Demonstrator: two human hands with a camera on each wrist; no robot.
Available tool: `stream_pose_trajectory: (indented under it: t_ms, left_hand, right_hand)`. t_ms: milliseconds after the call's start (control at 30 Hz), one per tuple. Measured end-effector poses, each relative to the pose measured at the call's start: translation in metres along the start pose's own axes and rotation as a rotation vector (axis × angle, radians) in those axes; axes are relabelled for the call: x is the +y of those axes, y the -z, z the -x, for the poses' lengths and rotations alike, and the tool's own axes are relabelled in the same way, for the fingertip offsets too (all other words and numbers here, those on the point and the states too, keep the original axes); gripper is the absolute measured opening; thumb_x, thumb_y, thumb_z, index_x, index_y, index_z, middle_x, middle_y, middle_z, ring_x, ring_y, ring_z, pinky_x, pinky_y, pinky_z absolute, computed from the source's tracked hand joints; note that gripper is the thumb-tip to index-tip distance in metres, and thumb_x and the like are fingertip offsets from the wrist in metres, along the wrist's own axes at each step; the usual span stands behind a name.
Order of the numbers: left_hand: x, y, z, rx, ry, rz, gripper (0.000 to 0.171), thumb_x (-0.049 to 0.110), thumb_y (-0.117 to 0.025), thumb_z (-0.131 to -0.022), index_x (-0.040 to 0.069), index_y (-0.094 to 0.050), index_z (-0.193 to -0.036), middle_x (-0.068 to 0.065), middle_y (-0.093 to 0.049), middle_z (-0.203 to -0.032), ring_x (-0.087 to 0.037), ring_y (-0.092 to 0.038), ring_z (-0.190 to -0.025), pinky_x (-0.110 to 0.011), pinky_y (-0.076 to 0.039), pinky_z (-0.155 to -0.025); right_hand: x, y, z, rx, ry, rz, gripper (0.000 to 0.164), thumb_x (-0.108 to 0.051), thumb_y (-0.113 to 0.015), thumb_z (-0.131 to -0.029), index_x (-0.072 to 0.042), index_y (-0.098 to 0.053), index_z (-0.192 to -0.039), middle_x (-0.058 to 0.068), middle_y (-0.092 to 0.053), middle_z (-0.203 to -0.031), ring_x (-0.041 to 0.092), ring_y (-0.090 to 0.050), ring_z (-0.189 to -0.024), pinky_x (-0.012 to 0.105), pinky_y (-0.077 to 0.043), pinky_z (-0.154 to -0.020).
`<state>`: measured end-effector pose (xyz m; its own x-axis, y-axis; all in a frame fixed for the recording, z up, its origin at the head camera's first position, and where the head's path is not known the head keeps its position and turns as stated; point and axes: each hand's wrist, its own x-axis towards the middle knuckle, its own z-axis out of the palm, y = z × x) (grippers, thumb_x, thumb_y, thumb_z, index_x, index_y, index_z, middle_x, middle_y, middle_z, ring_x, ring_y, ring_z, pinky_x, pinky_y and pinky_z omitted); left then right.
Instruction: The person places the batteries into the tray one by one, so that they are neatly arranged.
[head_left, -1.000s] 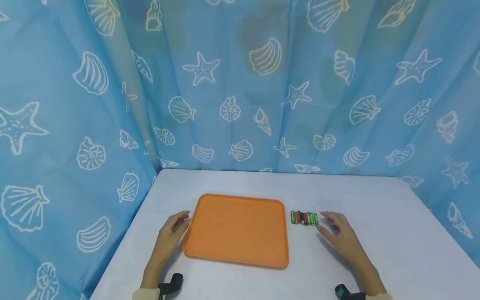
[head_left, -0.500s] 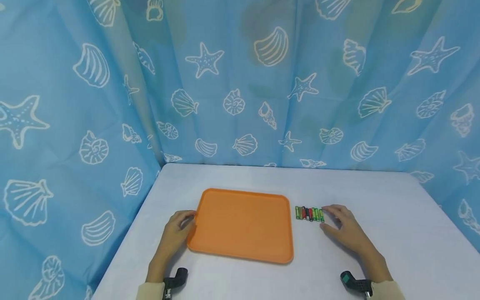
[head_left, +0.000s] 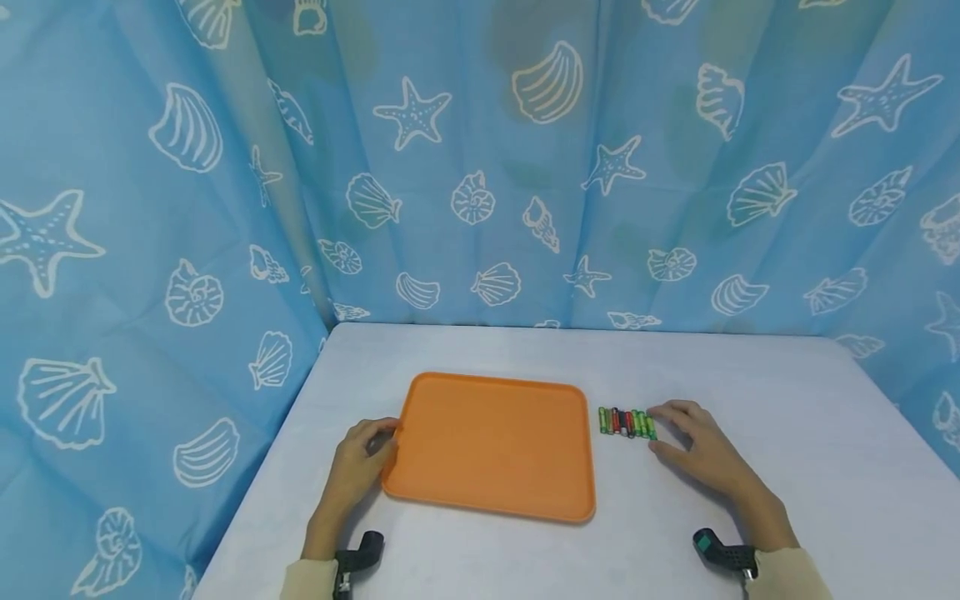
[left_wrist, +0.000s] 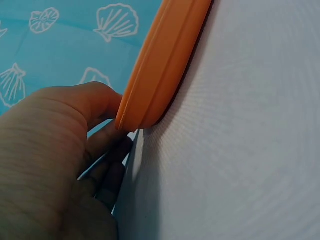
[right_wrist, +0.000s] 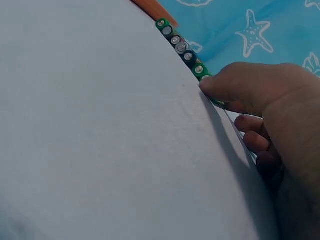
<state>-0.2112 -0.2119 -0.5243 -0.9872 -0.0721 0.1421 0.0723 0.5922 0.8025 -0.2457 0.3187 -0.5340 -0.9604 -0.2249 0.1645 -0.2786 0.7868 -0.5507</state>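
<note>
An orange tray (head_left: 491,446) lies on the white table. My left hand (head_left: 358,467) touches its left rim with thumb and fingertips, which do not plainly wrap round it; in the left wrist view the thumb (left_wrist: 102,97) meets the rim's outer side. Right of the tray, several small batteries (head_left: 622,422), green, red and dark, lie side by side in a row. My right hand (head_left: 701,446) is at the right end of this row, pinching the last green battery between thumb and finger at its two ends. In the right wrist view the thumb (right_wrist: 220,85) partly hides that end.
A white cloth (head_left: 480,558) covers the table. Blue curtains (head_left: 480,250) with shell and starfish prints hang behind and at the sides. Each wrist wears a black camera (head_left: 362,552).
My left fingers have come onto the tray's rim. My right hand has closed in on the end battery of the row. The head view has shifted slightly; tray and batteries keep their places.
</note>
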Motion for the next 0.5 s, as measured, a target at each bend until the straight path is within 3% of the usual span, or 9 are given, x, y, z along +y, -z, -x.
stream_pose_trajectory:
  t_ms: [267,500]
  left_hand:
    - [0.0021,-0.0001,0.0003,0.026,-0.029,0.013,0.024,0.007,-0.070,-0.092,0.012,-0.072,-0.115,-0.002,-0.063,-0.106,-0.021,-0.061,-0.108,-0.044,-0.046,-0.101]
    - [0.0047,0.0001,0.0017,0.030,0.003,-0.033,0.022,0.005,-0.070,-0.087,0.015,-0.073,-0.106,0.001,-0.061,-0.099,-0.018,-0.059,-0.097,-0.042,-0.048,-0.093]
  right_hand:
    - [0.0061,0.0016,-0.0038,0.005,0.034,-0.013,0.048,-0.034,-0.075,-0.088,-0.013,-0.063,-0.130,0.019,-0.046,-0.135,0.048,-0.039,-0.129,0.071,-0.030,-0.100]
    - [0.0042,0.0006,-0.0027,0.011,-0.002,-0.032,0.049,-0.036,-0.076,-0.087,-0.012,-0.064,-0.128,0.020,-0.046,-0.136,0.049,-0.038,-0.131,0.071,-0.030,-0.101]
